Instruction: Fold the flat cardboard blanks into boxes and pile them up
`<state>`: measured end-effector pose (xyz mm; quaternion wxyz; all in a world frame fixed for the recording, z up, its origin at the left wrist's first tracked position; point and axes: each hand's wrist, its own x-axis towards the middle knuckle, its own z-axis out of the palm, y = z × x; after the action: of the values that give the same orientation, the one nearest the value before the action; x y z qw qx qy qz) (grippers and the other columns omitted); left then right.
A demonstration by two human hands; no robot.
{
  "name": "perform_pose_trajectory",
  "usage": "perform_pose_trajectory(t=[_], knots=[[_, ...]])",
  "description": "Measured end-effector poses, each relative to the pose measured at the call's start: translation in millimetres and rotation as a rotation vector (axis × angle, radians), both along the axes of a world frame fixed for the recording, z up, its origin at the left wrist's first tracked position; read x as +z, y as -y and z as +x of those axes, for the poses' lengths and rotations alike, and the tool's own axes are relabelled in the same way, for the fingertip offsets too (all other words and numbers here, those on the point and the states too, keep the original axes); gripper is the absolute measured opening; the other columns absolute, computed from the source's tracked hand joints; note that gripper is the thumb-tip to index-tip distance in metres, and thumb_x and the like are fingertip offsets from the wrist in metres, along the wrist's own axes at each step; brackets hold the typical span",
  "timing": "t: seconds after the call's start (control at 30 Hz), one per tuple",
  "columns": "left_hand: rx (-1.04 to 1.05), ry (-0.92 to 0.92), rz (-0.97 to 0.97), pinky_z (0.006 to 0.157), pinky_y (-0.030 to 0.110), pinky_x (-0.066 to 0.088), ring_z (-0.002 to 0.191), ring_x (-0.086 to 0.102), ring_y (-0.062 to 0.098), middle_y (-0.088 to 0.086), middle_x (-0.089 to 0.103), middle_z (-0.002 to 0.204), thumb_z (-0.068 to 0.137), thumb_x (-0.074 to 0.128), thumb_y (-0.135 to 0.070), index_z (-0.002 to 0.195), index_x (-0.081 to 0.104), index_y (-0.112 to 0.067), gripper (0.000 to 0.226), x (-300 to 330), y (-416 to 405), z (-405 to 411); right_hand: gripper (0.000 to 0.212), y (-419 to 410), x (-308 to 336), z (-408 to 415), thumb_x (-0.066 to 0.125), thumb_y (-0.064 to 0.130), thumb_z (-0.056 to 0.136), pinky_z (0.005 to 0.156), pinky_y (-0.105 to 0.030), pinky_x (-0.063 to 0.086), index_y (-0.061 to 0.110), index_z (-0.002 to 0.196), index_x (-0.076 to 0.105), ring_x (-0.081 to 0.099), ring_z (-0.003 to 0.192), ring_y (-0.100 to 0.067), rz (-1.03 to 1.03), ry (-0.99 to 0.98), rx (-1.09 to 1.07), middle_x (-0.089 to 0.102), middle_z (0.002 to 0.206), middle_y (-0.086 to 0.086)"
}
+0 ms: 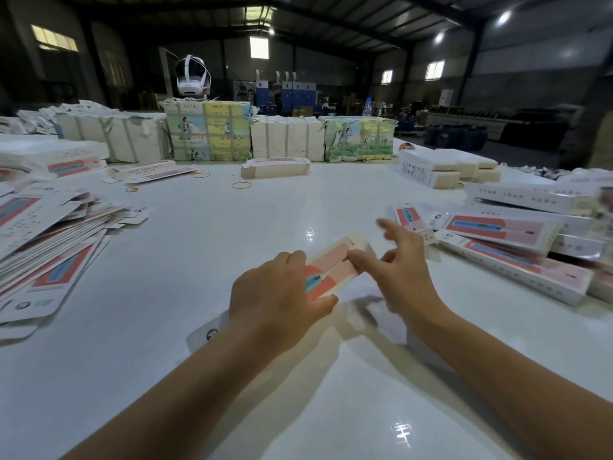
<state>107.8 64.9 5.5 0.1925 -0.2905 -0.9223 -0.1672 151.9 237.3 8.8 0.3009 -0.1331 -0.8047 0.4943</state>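
Hands (right [403, 260] blurred, left [282, 293] gripping) hide much of the blank [331, 263].

White table [205, 234], pink-red-blue printed blank [326, 272], yellow-green pictured bundles [209, 131], orange rubber bands [241, 185]

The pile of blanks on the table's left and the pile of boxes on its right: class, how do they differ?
The pile of blanks is thin flat sheets, fanned out and slipping; the pile of boxes is thick, hollow folded pieces. The blanks show loose end tabs; the boxes show plain side walls. Both carry the same red-and-blue print and lie on the white table.
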Motion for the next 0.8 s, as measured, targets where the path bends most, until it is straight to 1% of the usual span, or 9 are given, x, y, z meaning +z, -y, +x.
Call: perform_pose_trajectory(t=[0.03, 0.1, 0.2, 0.3, 0.4, 0.47, 0.5, 0.63, 0.8], knots=[[-0.016, 0.021, 0.02, 0.065, 0.021, 0.046, 0.078, 0.053, 0.009, -0.014, 0.051, 0.099, 0.077, 0.049, -0.072, 0.115, 0.043, -0.029, 0.058, 0.7, 1.1, -0.1, 0.073, -3.5, -0.3, -1.9, 0.075, 0.032, 0.078, 0.067, -0.022, 0.044, 0.036, 0.138, 0.033, 0.05, 0.091, -0.005, -0.04, 0.037, -0.019, 0.037, 0.125, 0.01], [-0.041, 0.041, 0.025, 0.063, 0.02, 0.045, 0.078, 0.054, 0.009, -0.015, 0.051, 0.1, 0.076, 0.05, -0.072, 0.114, 0.044, -0.031, 0.057, 1.0, 0.7, 0.7, 0.088, -3.4, 3.1, -1.5, 0.079, 0.023, 0.07, 0.068, -0.031, 0.048, 0.035, 0.14, 0.028, 0.057, 0.09, -0.017, -0.495, 0.105, 0.174, 0.046, 0.127, 0.001], [-0.05, 0.057, 0.011, 0.055, 0.015, 0.034, 0.078, 0.052, 0.009, -0.016, 0.053, 0.105, 0.075, 0.047, -0.075, 0.119, 0.042, -0.031, 0.063, 0.2, -1.4, 0.9, 0.04, -1.5, 5.4, -1.0, 0.071, 0.007, 0.07, 0.067, -0.036, 0.059, 0.006, 0.107, 0.057, 0.07, 0.081, -0.027, -1.073, 0.09, 0.534, 0.068, 0.099, -0.016], [-0.048, 0.095, 0.024, 0.053, 0.014, 0.031, 0.076, 0.053, 0.011, -0.017, 0.049, 0.099, 0.074, 0.048, -0.075, 0.114, 0.042, -0.031, 0.059, -0.2, -1.9, 0.1, 0.007, 2.5, 2.3, -1.6, 0.059, 0.004, 0.087, 0.066, -0.028, 0.058, 0.001, 0.091, 0.064, 0.071, 0.077, -0.025, -0.712, -0.023, 0.443, 0.071, 0.082, -0.015], [-0.028, 0.07, 0.017, 0.052, 0.014, 0.03, 0.073, 0.052, 0.012, -0.016, 0.049, 0.096, 0.074, 0.049, -0.074, 0.103, 0.037, -0.032, 0.052, -0.4, -4.0, 0.4, 0.019, 8.7, -6.9, 2.4, 0.048, 0.017, 0.098, 0.062, -0.014, 0.049, 0.011, 0.099, 0.066, 0.063, 0.072, -0.012, 0.174, -0.08, 0.2, 0.067, 0.075, -0.003], [-0.01, 0.049, 0.005, 0.057, 0.016, 0.037, 0.076, 0.054, 0.012, -0.015, 0.052, 0.101, 0.075, 0.05, -0.074, 0.105, 0.037, -0.032, 0.053, -0.8, -4.9, -0.6, 0.024, 10.8, -11.9, 2.2, 0.043, 0.022, 0.1, 0.06, -0.012, 0.044, 0.014, 0.112, 0.062, 0.06, 0.072, -0.01, 0.44, -0.073, 0.13, 0.065, 0.081, 0.001], [-0.003, 0.042, -0.002, 0.062, 0.018, 0.042, 0.079, 0.055, 0.012, -0.014, 0.054, 0.104, 0.075, 0.05, -0.073, 0.108, 0.038, -0.031, 0.055, -1.1, -4.2, -1.9, 0.025, 12.4, -12.3, 2.4, 0.043, 0.024, 0.1, 0.061, -0.013, 0.045, 0.013, 0.112, 0.062, 0.061, 0.074, -0.012, 0.412, -0.07, 0.146, 0.066, 0.083, 0.0], [0.012, -0.034, 0.003, 0.073, 0.024, 0.048, 0.093, 0.058, 0.013, -0.01, 0.056, 0.117, 0.078, 0.052, -0.07, 0.125, 0.039, -0.029, 0.064, -0.3, 3.7, -6.6, 0.029, 14.9, 0.1, 3.4, 0.051, 0.036, 0.09, 0.076, -0.025, 0.057, 0.017, 0.084, 0.072, 0.069, 0.087, -0.021, -0.353, -0.053, 0.41, 0.073, 0.085, -0.007], [-0.009, -0.138, 0.03, 0.073, 0.024, 0.045, 0.095, 0.057, 0.012, -0.01, 0.057, 0.117, 0.079, 0.052, -0.067, 0.131, 0.037, -0.029, 0.065, -0.8, 4.0, -7.3, 0.022, 6.6, 5.2, 1.7, 0.052, 0.003, 0.092, 0.075, -0.028, 0.057, 0.008, 0.103, 0.071, 0.07, 0.091, -0.022, -0.648, -0.033, 0.479, 0.073, 0.098, -0.011]])
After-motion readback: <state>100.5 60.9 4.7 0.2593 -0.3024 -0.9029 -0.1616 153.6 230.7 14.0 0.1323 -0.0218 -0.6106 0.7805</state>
